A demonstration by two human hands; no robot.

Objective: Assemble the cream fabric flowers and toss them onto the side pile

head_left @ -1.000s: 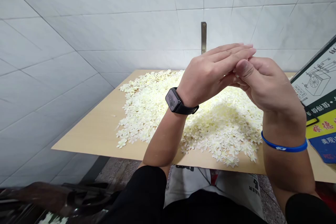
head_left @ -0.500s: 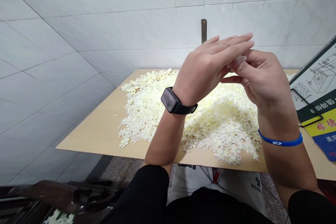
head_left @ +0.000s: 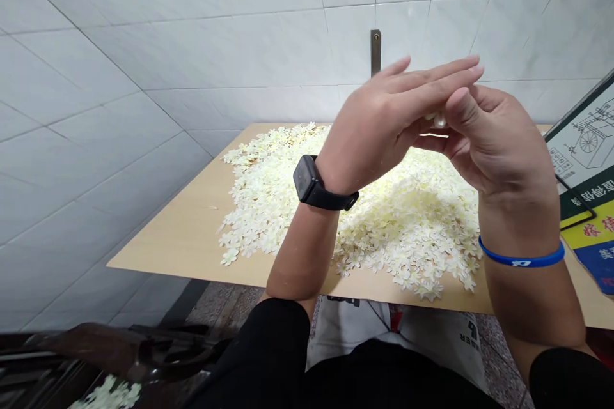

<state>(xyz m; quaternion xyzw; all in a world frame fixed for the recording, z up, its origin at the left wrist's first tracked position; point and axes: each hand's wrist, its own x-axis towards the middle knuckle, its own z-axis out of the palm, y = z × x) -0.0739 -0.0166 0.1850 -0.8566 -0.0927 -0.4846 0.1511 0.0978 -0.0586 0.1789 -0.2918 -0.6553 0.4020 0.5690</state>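
My left hand (head_left: pixel 384 121), with a black watch (head_left: pixel 311 184) on the wrist, is raised above the table, its fingers stretched out flat over my right hand (head_left: pixel 494 140). My right hand's thumb and fingers are closed on a small cream flower piece (head_left: pixel 437 120) pressed against the left palm. A blue band (head_left: pixel 522 260) circles my right wrist. Under both hands a wide heap of cream fabric flower petals (head_left: pixel 384 217) lies spread on the pale wooden tabletop (head_left: pixel 192 230).
White tiled walls (head_left: pixel 144 45) stand to the left and behind the table. A printed sign board (head_left: pixel 588 166) leans at the right edge. A white bag (head_left: pixel 432 332) sits under the table's front edge. More petals (head_left: pixel 108 393) lie at the lower left, beside a dark object (head_left: pixel 134 351).
Both hands stayed together above the heap and shifted slightly up and right. My right thumb moved against the left palm, working the small flower piece between them.
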